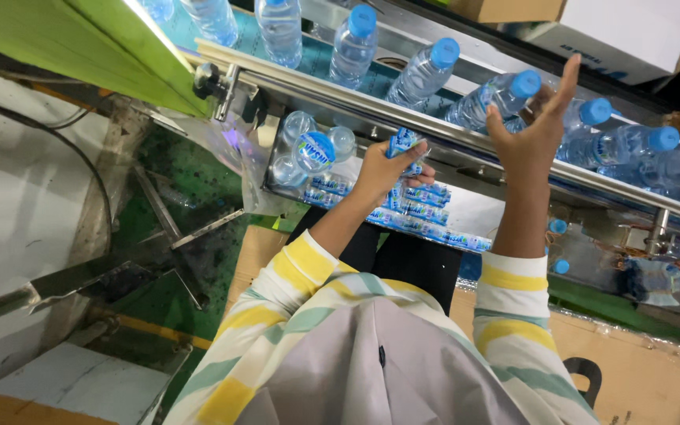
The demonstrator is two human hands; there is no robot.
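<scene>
Two hands up: left hand [378,169] pinching a label strip [400,143], right hand [530,134] spread against a bottle [491,97]

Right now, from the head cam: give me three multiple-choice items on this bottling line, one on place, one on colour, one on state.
1. Where is the right hand?
A. Raised at the plastic bottles on the conveyor
B. Resting on the cardboard box
C. Inside the tray of labels

2. What colour are the bottle caps?
A. Red
B. Blue
C. White

3. What is the state of the left hand?
A. Open and empty
B. Out of view
C. Closed on a bunch of blue-and-white labels

Key: 1 A, the open hand reaches up against a lying bottle on the line. 2 B, every cap in view is blue. 3 C, the fingers curl round the labels just below the metal rail.
</scene>
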